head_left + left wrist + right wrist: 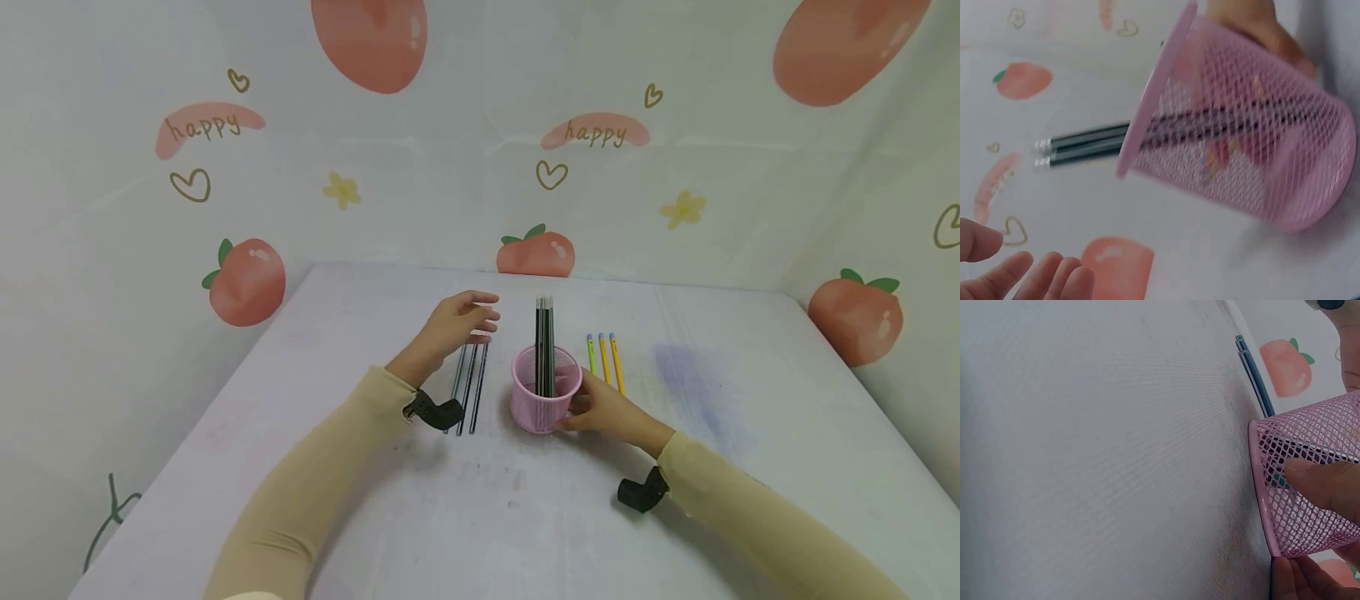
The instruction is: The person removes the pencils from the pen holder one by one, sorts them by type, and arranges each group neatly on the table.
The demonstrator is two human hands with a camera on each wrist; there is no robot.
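Observation:
A pink mesh pen holder (546, 412) stands upright on the table. Several slim dark sticks (544, 342) with pale, silvery ends rise out of it; they look like pencils or pens. My right hand (611, 410) grips the holder's right side, and the right wrist view shows the thumb (1319, 484) on the mesh with fingers round the far side. My left hand (453, 323) hovers left of the holder, above the far ends of several dark blue pencils (468, 392). Its relaxed fingers (1038, 275) hold nothing in the left wrist view.
Behind my right hand lie three pencils (607, 358), one green and two yellow, side by side. A white cloth (480, 525) covers the table. Fruit-print sheets (450, 183) hang behind it and at the sides. A dark green cord (112, 508) shows at the left edge.

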